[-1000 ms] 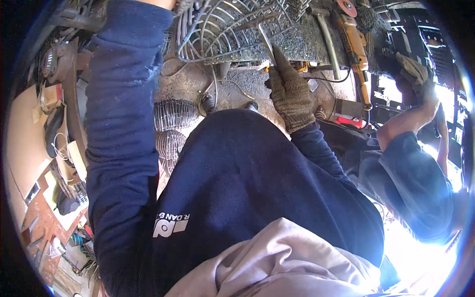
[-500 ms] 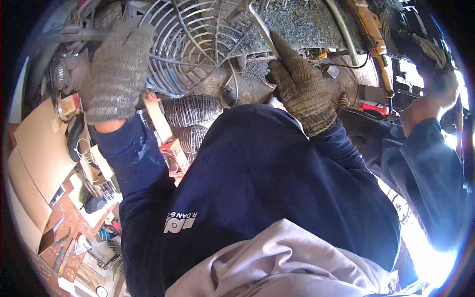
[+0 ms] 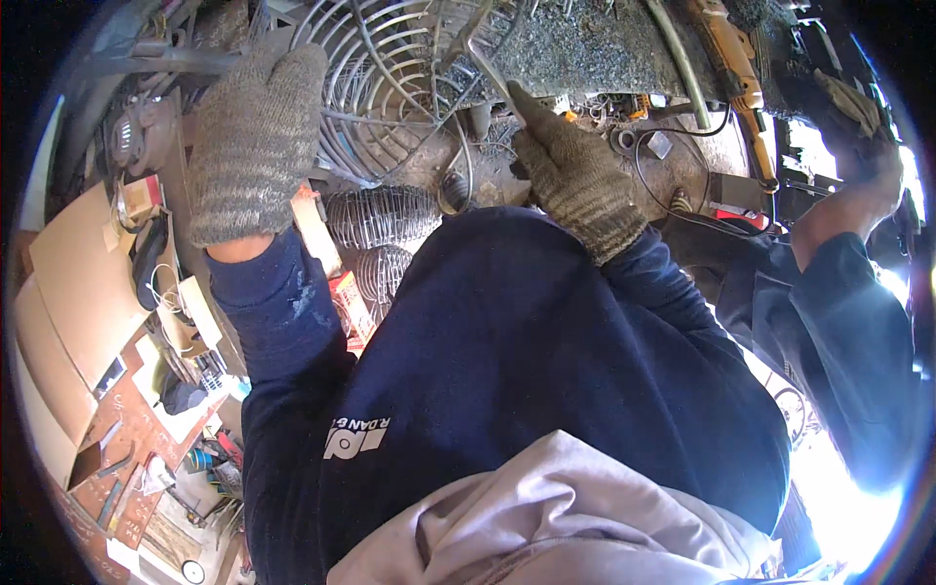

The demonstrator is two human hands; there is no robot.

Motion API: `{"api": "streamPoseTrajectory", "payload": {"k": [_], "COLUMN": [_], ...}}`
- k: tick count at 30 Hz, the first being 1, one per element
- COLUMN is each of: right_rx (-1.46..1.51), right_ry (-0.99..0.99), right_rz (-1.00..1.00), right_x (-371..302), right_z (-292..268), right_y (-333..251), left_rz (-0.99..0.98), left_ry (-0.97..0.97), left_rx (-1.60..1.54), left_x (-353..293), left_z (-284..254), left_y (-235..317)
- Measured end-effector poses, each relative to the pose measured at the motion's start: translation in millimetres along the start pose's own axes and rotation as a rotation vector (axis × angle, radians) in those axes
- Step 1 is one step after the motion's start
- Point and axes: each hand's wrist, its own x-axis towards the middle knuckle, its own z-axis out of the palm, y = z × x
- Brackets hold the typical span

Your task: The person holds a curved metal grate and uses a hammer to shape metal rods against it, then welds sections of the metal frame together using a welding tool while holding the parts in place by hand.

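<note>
A round wire guard of concentric metal rings and spokes lies at the top, left of centre. My left hand, in a grey-brown knitted glove, is closed at its left rim; the fingertips are partly hidden. My right hand, gloved alike, grips the handle of a metal hammer. Its head reaches over the right part of the rings, near where the spokes meet. Whether it touches the wire I cannot tell.
Dark grit covers a worktop behind my right hand. An orange power tool with a cord lies to the right, near another person's arm. Stacked wire guards stand below. Cardboard and a brown table are at left.
The hammer and my right hand have moved left, bringing the head down over the rings. My left hand and the wire guard have shifted slightly right.
</note>
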Motion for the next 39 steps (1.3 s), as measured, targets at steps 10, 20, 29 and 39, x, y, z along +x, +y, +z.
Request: {"api": "streamPoseTrajectory", "payload": {"k": [10, 20, 29, 39], "right_rx": [0.066, 0.009, 0.081, -0.21], "right_ry": [-0.027, -0.055, -0.071, 0.047], "right_rz": [0.026, -0.065, 0.073, -0.087], "right_x": [-2, 3, -1, 0], "right_z": [-4, -3, -4, -13], "right_y": [5, 11, 11, 53], "left_rz": [0.062, -0.07, -0.069, 0.08], "left_ry": [-0.002, -0.298, -0.195, 0.061], "left_rx": [0.068, 0.148, 0.073, -0.518], "left_x": [3, 4, 5, 5], "left_z": [-1, -12, -7, -4], "left_y": [2, 5, 6, -7]}}
